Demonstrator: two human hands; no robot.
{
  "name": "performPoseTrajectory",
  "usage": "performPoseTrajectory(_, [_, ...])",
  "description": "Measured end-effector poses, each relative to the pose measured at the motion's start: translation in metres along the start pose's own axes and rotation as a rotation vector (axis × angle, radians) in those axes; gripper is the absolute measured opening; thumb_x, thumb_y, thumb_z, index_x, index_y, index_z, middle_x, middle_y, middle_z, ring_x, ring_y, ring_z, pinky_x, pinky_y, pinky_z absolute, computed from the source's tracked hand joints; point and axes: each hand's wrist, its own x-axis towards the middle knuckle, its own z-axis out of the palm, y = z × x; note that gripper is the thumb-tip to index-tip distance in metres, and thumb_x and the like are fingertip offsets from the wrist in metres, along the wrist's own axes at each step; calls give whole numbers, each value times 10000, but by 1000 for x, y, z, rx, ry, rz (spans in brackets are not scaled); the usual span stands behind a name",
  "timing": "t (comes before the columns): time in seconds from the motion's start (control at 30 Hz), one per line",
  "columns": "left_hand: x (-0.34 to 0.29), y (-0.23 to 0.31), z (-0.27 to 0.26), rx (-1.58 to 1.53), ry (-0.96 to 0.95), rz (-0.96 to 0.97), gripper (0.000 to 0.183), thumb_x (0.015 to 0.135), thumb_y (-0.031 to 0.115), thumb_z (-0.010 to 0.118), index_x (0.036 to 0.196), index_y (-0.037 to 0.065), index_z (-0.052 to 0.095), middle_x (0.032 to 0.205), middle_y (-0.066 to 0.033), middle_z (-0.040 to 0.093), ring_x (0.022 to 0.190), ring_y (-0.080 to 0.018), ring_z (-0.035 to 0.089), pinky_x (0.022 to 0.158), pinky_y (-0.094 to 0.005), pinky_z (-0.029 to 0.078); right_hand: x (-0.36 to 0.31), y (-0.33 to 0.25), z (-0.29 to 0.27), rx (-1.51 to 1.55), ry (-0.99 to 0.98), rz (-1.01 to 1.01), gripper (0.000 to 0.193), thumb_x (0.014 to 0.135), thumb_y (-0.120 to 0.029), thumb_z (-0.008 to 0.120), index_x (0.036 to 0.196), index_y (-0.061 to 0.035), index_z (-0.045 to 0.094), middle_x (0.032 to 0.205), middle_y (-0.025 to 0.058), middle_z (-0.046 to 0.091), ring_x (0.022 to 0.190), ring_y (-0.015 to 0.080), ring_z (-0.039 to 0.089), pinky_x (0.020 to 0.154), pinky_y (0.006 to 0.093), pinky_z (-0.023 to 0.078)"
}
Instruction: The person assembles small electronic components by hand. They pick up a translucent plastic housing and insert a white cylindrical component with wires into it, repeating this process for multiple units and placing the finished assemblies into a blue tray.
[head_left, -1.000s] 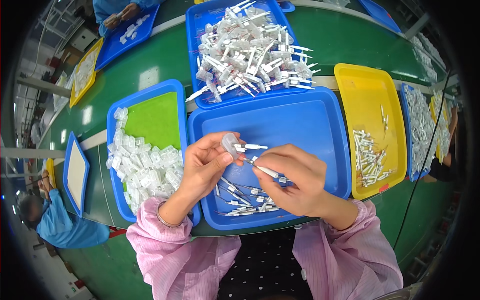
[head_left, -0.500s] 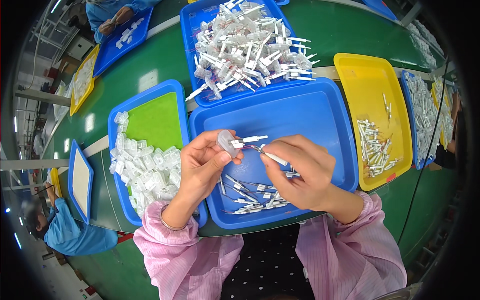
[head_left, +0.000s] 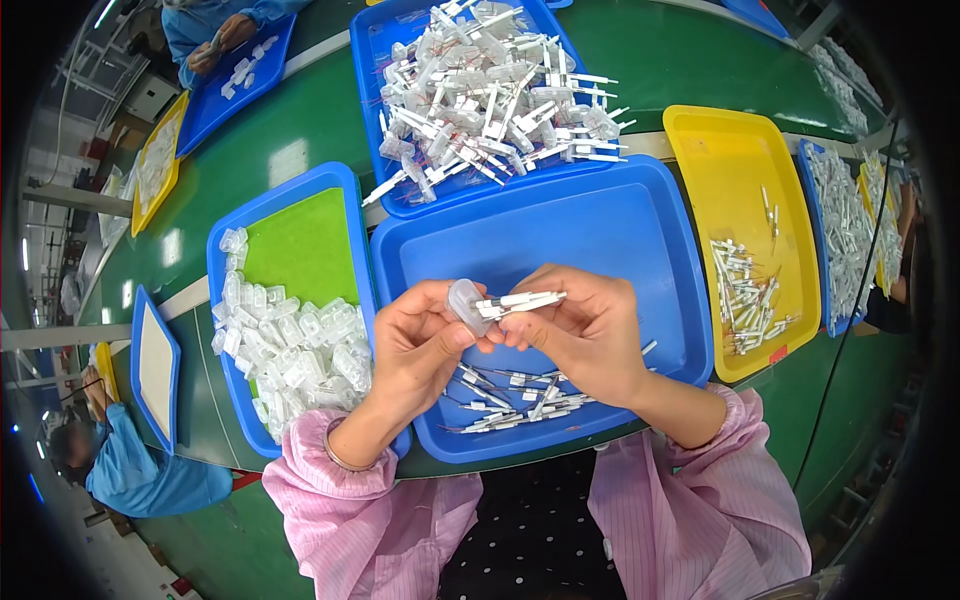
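While the left hand (head_left: 415,345) pinches a clear plastic piece (head_left: 465,302) between thumb and fingers, the right hand (head_left: 588,330) has its thumb and fingers closed on the slim white sticks (head_left: 532,299) that jut from the piece toward the right. The two hands are close together, fingertips nearly meeting, and the clear piece is held above the middle blue tray (head_left: 560,220) — its near part strewn with loose white-tipped wired parts (head_left: 515,398). Exactly how the right fingers lie behind the sticks, I cannot tell.

Just left stands another blue tray (head_left: 362,235) with a green mat (head_left: 300,235) and a heap of clear caps (head_left: 290,340). Beyond the middle tray, a far blue tray (head_left: 368,110) bears a tall pile of clear pieces with white sticks (head_left: 490,100). To the right, a yellow tray (head_left: 740,180) carries more small white parts (head_left: 740,300). Everything rests on a green table (head_left: 660,70) — at its upper left, a co-worker's hands (head_left: 220,42) are over a blue tray of white pieces (head_left: 245,75).
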Motion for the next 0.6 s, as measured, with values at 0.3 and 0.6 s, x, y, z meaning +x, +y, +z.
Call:
performPoseTrajectory(0.3, [-4, -10, 8, 133, 105, 132, 251, 818, 38, 585, 1036, -36, 485, 882, -130, 608, 766, -163, 606, 653, -257, 483, -1, 22, 9, -272, 80, -246, 67, 789, 64, 560, 852, 52, 580, 808, 106, 603, 714, 134, 595, 632, 248, 476])
performPoseTrajectory(0.6, [-5, -11, 4, -21, 80, 103, 243, 824, 56, 583, 1030, -25, 482, 892, -118, 596, 770, -144, 587, 663, -256, 462, 1, 28, 10, -198, 55, -300, 119, 762, 89, 577, 862, 26, 583, 803, 118, 609, 715, 142, 594, 630, 247, 464])
